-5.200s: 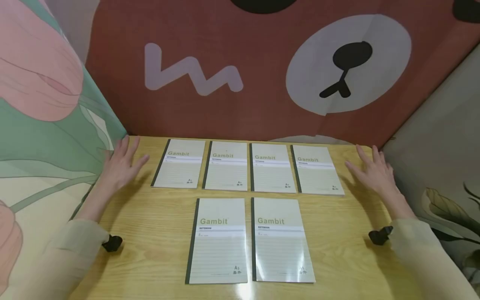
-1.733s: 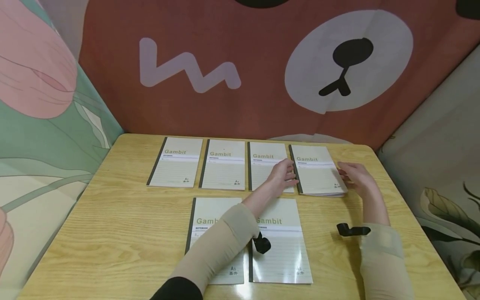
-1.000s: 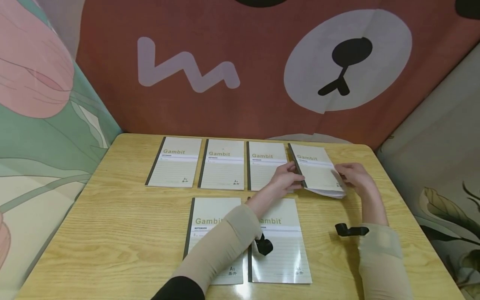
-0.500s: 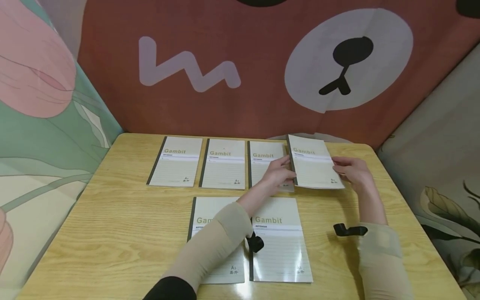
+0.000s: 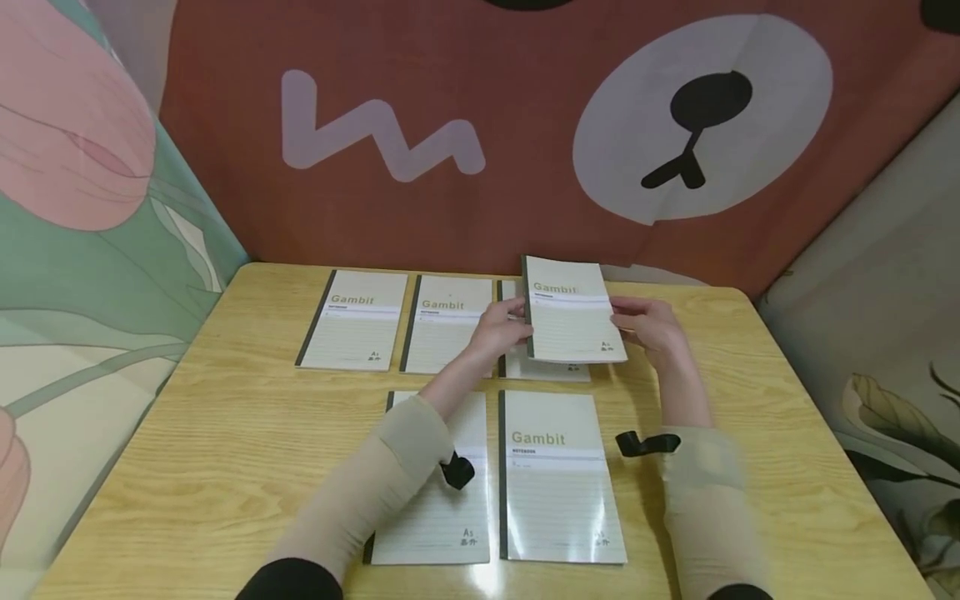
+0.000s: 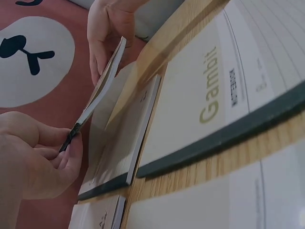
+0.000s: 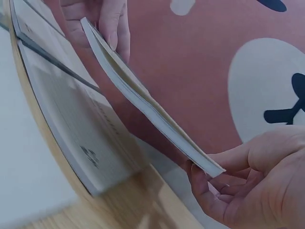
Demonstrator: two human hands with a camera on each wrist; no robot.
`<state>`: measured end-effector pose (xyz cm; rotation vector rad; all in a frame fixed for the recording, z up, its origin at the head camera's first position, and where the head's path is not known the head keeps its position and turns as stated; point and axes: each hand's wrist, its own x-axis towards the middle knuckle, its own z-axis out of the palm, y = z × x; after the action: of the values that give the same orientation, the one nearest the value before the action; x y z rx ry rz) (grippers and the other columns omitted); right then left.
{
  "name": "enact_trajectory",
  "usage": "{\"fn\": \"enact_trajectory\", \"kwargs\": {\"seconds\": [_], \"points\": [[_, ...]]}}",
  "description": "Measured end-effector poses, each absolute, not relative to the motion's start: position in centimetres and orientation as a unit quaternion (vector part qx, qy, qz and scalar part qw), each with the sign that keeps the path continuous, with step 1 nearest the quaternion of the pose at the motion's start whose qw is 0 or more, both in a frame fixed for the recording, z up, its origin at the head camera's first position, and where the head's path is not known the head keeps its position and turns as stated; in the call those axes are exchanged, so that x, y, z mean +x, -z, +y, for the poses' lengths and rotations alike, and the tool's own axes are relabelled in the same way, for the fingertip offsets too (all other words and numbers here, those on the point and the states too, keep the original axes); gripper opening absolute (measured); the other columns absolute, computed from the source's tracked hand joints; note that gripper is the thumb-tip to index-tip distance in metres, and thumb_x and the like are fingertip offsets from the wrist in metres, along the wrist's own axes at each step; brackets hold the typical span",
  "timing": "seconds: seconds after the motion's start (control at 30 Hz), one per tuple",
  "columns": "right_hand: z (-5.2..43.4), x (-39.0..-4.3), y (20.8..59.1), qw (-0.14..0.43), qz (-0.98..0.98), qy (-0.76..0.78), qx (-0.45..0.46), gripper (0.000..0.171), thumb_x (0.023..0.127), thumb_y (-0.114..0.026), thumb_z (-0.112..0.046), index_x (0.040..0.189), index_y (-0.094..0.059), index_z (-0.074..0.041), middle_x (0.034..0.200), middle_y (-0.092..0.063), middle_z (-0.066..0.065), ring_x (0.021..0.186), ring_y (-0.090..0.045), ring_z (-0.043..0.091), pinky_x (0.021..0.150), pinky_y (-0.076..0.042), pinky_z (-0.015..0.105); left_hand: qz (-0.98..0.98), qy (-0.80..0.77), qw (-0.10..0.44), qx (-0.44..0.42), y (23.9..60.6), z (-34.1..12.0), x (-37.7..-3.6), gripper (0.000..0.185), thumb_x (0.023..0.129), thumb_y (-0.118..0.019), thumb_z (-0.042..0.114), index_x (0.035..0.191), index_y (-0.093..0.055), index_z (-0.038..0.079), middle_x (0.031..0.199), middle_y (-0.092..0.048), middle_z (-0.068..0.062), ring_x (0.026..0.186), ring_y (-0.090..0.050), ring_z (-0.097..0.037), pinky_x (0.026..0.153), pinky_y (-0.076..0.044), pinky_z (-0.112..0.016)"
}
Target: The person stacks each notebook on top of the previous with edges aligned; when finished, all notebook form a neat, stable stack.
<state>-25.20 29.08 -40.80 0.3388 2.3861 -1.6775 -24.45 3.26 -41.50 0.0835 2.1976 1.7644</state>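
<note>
Both hands hold one pale Gambit notebook (image 5: 572, 321) in the air above the third notebook of the back row. My left hand (image 5: 501, 329) pinches its dark spine edge between thumb and fingers, plainly seen in the left wrist view, where the left hand (image 6: 40, 155) is at the lower left. On the opposite edge, my right hand (image 5: 654, 327) pinches with thumb and fingers, as the right wrist view shows with the right hand (image 7: 252, 179). The third notebook (image 5: 543, 369) lies flat below, largely covered from the head view.
Two more notebooks, one at far left (image 5: 354, 321) and one beside it (image 5: 446, 325), lie in the back row. Two others (image 5: 562, 492) (image 5: 431, 517) lie in front, the left one partly under my left forearm. A printed curtain (image 5: 375, 217) rises behind the wooden table (image 5: 187, 433).
The hands came in from the table's sides, took the rightmost back-row notebook by its two edges, lifted it and carried it left over its neighbour.
</note>
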Motion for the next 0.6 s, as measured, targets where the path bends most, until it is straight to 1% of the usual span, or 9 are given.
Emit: {"fn": "enact_trajectory", "kwargs": {"seconds": [0.1,0.17,0.27,0.33,0.4,0.43,0.5,0.57,0.6], "points": [[28.2,-25.5,41.2,0.108,0.806,0.571,0.111,0.051,0.104,-0.057,-0.009,0.153,-0.046,0.0,0.146,-0.052,0.018,0.092,-0.059,-0.002,0.087,-0.055,0.02,0.794,-0.588,0.151,0.031,41.5,2.5,-24.5,0.061,0.097,-0.06,0.001,0.156,-0.045,0.008,0.139,-0.055,-0.015,0.115,-0.064,-0.024,0.095,-0.061,-0.032],[27.9,-25.6,41.5,0.114,0.805,0.572,0.11,0.05,0.104,-0.057,-0.01,0.152,-0.047,0.001,0.147,-0.052,0.02,0.089,-0.06,-0.004,0.086,-0.055,0.02,0.808,-0.569,0.149,0.034,41.6,2.2,-24.4,0.062,0.097,-0.059,0.001,0.156,-0.043,0.007,0.137,-0.056,-0.014,0.104,-0.063,-0.019,0.091,-0.061,-0.031],[27.6,-25.8,41.9,0.124,0.802,0.574,0.11,0.049,0.105,-0.056,-0.013,0.151,-0.048,0.002,0.13,-0.064,0.011,0.086,-0.063,-0.003,0.088,-0.057,0.022,0.828,-0.542,0.143,0.035,41.9,1.9,-24.4,0.062,0.096,-0.059,-0.001,0.155,-0.044,0.005,0.127,-0.059,-0.013,0.089,-0.056,-0.015,0.078,-0.056,-0.024],[27.5,-25.9,42.2,0.131,0.796,0.581,0.106,0.049,0.106,-0.055,-0.015,0.15,-0.048,0.004,0.115,-0.069,0.002,0.086,-0.064,-0.002,0.089,-0.057,0.023,0.842,-0.521,0.137,0.037,42.1,1.8,-24.5,0.06,0.094,-0.059,-0.003,0.153,-0.047,0.004,0.117,-0.059,-0.011,0.087,-0.051,-0.016,0.072,-0.049,-0.023],[27.4,-26.0,42.4,0.135,0.798,0.578,0.102,0.049,0.107,-0.054,-0.018,0.15,-0.048,0.005,0.11,-0.068,-0.002,0.086,-0.065,-0.001,0.091,-0.058,0.025,0.854,-0.501,0.133,0.042,42.4,1.6,-24.6,0.058,0.094,-0.059,-0.004,0.151,-0.05,0.002,0.111,-0.059,-0.013,0.09,-0.051,-0.019,0.07,-0.044,-0.025],[27.4,-26.0,42.5,0.136,0.801,0.575,0.096,0.049,0.107,-0.054,-0.019,0.15,-0.048,0.005,0.113,-0.07,0.001,0.086,-0.065,0.0,0.092,-0.058,0.027,0.858,-0.494,0.134,0.045,42.6,1.6,-24.6,0.059,0.093,-0.059,-0.004,0.151,-0.049,0.002,0.112,-0.06,-0.014,0.093,-0.051,-0.021,0.071,-0.044,-0.026],[27.2,-25.9,42.6,0.139,0.807,0.567,0.089,0.05,0.107,-0.053,-0.022,0.15,-0.048,0.005,0.127,-0.068,0.013,0.091,-0.065,0.001,0.094,-0.058,0.028,0.868,-0.476,0.132,0.046,42.9,1.5,-24.7,0.059,0.093,-0.06,-0.004,0.151,-0.049,0.0,0.12,-0.063,-0.016,0.102,-0.053,-0.024,0.078,-0.046,-0.028],[27.0,-25.8,42.6,0.145,0.814,0.557,0.082,0.051,0.108,-0.052,-0.024,0.15,-0.048,0.005,0.142,-0.058,0.023,0.098,-0.065,0.005,0.098,-0.058,0.031,0.874,-0.465,0.133,0.046,43.2,1.4,-24.7,0.062,0.093,-0.061,-0.003,0.153,-0.045,0.0,0.135,-0.061,-0.019,0.11,-0.054,-0.027,0.082,-0.049,-0.031],[26.9,-25.8,42.6,0.148,0.815,0.554,0.081,0.05,0.108,-0.052,-0.024,0.15,-0.048,0.004,0.145,-0.056,0.025,0.101,-0.065,0.007,0.099,-0.058,0.032,0.878,-0.457,0.132,0.046,43.3,1.3,-24.6,0.063,0.093,-0.061,-0.003,0.153,-0.044,-0.001,0.14,-0.059,-0.019,0.114,-0.054,-0.028,0.085,-0.05,-0.032]]}}
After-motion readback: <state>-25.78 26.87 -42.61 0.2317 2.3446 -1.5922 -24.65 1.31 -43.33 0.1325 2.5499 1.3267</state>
